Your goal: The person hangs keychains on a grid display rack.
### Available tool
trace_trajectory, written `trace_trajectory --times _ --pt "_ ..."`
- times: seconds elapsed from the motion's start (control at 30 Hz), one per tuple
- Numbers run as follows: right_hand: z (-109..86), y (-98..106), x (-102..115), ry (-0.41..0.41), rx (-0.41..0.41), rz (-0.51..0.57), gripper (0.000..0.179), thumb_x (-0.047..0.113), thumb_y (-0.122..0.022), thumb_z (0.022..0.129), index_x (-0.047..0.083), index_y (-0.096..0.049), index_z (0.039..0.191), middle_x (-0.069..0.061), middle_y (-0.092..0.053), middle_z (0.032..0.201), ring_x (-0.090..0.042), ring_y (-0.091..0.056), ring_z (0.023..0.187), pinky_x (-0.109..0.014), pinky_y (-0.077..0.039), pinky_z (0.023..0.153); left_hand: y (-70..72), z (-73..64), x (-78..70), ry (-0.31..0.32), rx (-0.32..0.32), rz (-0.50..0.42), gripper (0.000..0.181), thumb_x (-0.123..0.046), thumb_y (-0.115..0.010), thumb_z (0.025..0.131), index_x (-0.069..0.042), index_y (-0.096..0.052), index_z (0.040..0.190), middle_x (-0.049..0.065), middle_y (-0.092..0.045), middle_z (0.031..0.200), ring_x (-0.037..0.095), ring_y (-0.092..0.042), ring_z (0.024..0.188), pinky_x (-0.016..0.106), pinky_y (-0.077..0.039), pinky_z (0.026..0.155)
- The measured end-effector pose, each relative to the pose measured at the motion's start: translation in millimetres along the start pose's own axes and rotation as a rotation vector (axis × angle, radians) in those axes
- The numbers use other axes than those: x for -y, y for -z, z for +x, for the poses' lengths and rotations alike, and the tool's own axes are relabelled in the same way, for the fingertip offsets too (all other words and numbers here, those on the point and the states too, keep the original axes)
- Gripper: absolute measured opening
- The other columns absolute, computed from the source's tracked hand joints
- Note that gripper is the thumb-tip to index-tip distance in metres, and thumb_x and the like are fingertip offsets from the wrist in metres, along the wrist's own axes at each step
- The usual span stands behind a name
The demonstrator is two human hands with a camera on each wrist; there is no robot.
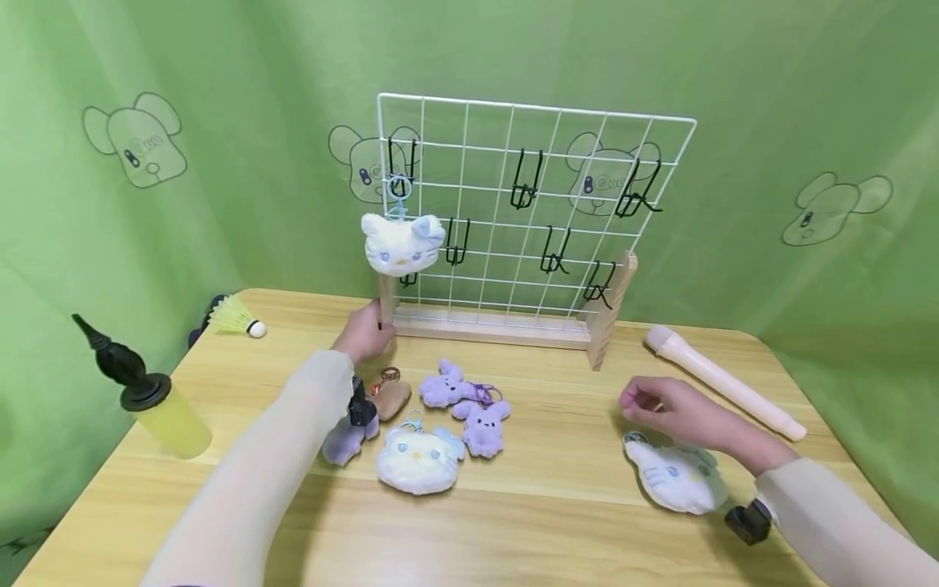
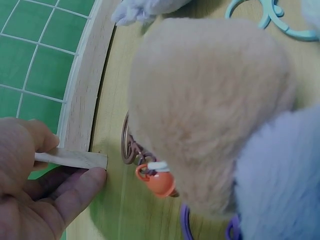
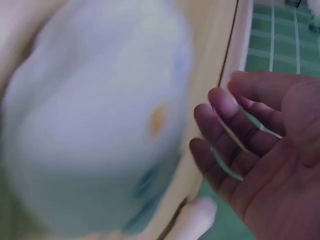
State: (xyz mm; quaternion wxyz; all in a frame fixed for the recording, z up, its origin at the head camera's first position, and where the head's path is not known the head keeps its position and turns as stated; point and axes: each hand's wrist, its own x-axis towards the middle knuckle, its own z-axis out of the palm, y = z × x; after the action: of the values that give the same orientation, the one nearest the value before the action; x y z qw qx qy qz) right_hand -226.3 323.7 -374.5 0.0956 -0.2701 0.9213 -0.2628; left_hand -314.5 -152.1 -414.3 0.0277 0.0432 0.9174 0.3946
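At the left end of the white wire grid rack (image 1: 499, 204), my left hand (image 1: 364, 330) pinches the wooden side foot (image 2: 82, 158) between thumb and fingers. A white cat-face plush keychain (image 1: 403, 246) hangs from a black hook above that hand. My right hand (image 1: 671, 410) is in the air with fingers loosely bent and nothing held. Below it, another white cat plush keychain (image 1: 678, 477) lies on the table, blurred in the right wrist view. Near my left wrist lie a brown plush keychain (image 2: 210, 105) with an orange charm and a partly hidden purple plush (image 1: 343, 440).
Centre-left on the table (image 1: 557, 505) are two purple rabbit plush keychains (image 1: 482, 427) and a white cat plush (image 1: 418, 461). A yellow bottle with a black top (image 1: 174, 420) and a shuttlecock (image 1: 236, 316) stand left. A pale pink stick (image 1: 726, 383) lies right. Several black hooks (image 1: 526, 181) hang on the grid.
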Motion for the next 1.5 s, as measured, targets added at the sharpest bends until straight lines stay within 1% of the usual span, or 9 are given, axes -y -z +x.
trace_trajectory --times 0.13,0.3,0.53,0.77,0.87,1.0,1.1,1.3,1.5 --pt "-9.3 1 -20 -0.075 0.093 0.037 0.01 0.009 -0.069 0.098 0.002 -0.067 0.105 -0.002 -0.069 0.096 0.004 -0.056 0.084 -0.02 -0.054 0.071 1.0 -0.1 -0.1 0.008 0.002 -0.007 0.049 -0.006 -0.055 0.101 0.004 -0.045 0.149 0.028 -0.068 0.117 0.029 -0.067 0.087 0.042 -0.063 0.084" --pt "-12.7 -2 -35 -0.091 0.16 0.065 0.01 0.006 -0.068 0.098 -0.001 -0.064 0.103 -0.003 -0.067 0.095 0.004 -0.053 0.083 -0.019 -0.049 0.069 1.4 0.2 0.4 0.016 -0.003 -0.006 0.045 -0.007 -0.055 0.102 0.004 -0.047 0.145 0.028 -0.067 0.118 0.03 -0.067 0.089 0.043 -0.063 0.086" --pt "-13.5 -9 -46 -0.103 0.135 0.005 0.005 0.005 -0.069 0.095 0.003 -0.065 0.092 0.002 -0.065 0.086 0.005 -0.05 0.076 -0.018 -0.046 0.065 0.1 -0.3 -2.5 0.011 -0.003 0.0 0.042 -0.006 -0.055 0.101 0.006 -0.049 0.141 0.03 -0.067 0.122 0.034 -0.068 0.095 0.046 -0.062 0.092" --pt "-15.4 -10 -47 -0.065 0.13 -0.038 0.009 0.006 -0.065 0.099 0.006 -0.067 0.09 0.004 -0.066 0.085 0.006 -0.049 0.075 -0.019 -0.045 0.064 -0.7 -1.7 -4.8 0.021 0.001 -0.004 0.045 -0.005 -0.054 0.101 0.005 -0.046 0.145 0.029 -0.066 0.121 0.03 -0.067 0.088 0.041 -0.063 0.083" --pt "-17.2 -11 -46 -0.051 0.1 -0.035 0.009 0.007 -0.063 0.102 0.006 -0.064 0.093 0.006 -0.065 0.085 0.007 -0.049 0.075 -0.019 -0.045 0.064 -0.4 -2.2 -5.2 0.013 0.001 0.015 0.046 -0.006 -0.053 0.101 0.005 -0.046 0.145 0.03 -0.066 0.122 0.031 -0.067 0.09 0.042 -0.063 0.084" --pt "-19.5 -10 -47 -0.043 0.039 0.037 0.007 0.005 -0.058 0.105 0.003 -0.06 0.098 0.004 -0.064 0.082 0.005 -0.053 0.073 -0.02 -0.048 0.063 0.4 -2.5 -5.6 0.015 0.007 0.014 0.047 -0.006 -0.054 0.102 0.006 -0.044 0.147 0.031 -0.065 0.127 0.035 -0.067 0.098 0.046 -0.062 0.092" --pt "-21.2 -8 -49 -0.049 0.02 0.115 0.008 0.004 -0.057 0.105 -0.003 -0.061 0.103 0.002 -0.068 0.08 0.003 -0.058 0.071 -0.02 -0.052 0.063 1.6 -1.9 -5.8 0.024 0.011 0.004 0.046 -0.006 -0.054 0.103 0.006 -0.044 0.146 0.032 -0.064 0.128 0.036 -0.067 0.1 0.047 -0.062 0.093" --pt "-28.3 -3 -59 -0.06 0.015 0.175 0.018 0.002 -0.056 0.105 -0.008 -0.07 0.112 -0.001 -0.078 0.089 0.002 -0.067 0.077 -0.02 -0.06 0.069 1.8 -0.4 -6.2 0.025 0.01 0.002 0.046 -0.006 -0.053 0.102 0.005 -0.044 0.146 0.031 -0.064 0.128 0.034 -0.068 0.097 0.044 -0.063 0.089" --pt "-35.7 0 -62 -0.136 0.058 0.34 0.026 0.012 -0.047 0.111 -0.009 -0.062 0.115 0.003 -0.075 0.1 -0.002 -0.07 0.091 -0.021 -0.061 0.079 -0.6 0.4 -3.8 0.027 0.01 0.008 0.047 -0.006 -0.053 0.103 0.005 -0.043 0.147 0.032 -0.064 0.131 0.035 -0.068 0.099 0.046 -0.062 0.092"
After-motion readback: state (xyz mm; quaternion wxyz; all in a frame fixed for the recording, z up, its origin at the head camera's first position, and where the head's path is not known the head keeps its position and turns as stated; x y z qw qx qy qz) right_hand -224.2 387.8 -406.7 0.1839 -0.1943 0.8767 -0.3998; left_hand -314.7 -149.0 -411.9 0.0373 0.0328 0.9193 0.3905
